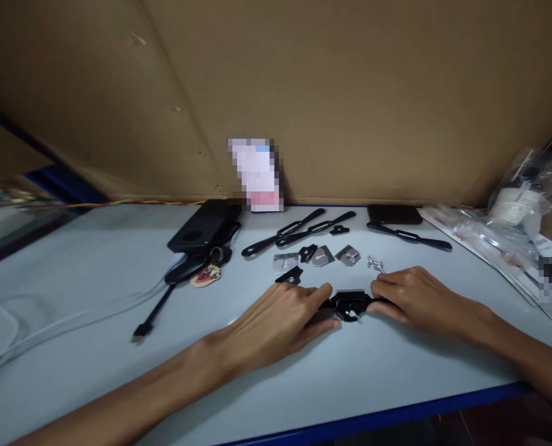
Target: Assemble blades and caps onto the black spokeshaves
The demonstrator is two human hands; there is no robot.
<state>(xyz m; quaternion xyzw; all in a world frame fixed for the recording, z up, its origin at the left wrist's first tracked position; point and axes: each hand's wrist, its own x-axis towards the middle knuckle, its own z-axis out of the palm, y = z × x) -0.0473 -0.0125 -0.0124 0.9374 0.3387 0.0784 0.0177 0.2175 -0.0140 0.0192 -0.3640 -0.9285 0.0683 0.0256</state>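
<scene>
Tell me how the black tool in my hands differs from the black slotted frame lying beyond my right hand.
The held tool has a small silver piece at its middle; the slotted frame has an open slot there. Your left hand and right hand grip the held tool, while the slotted frame lies on the table. Both are black.

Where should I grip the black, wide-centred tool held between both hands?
Probably by its two narrow ends, the left hand coming from the left, the right hand from the right: the tool lies crosswise, and its wide middle carries a small silver fitting best left clear.
</scene>
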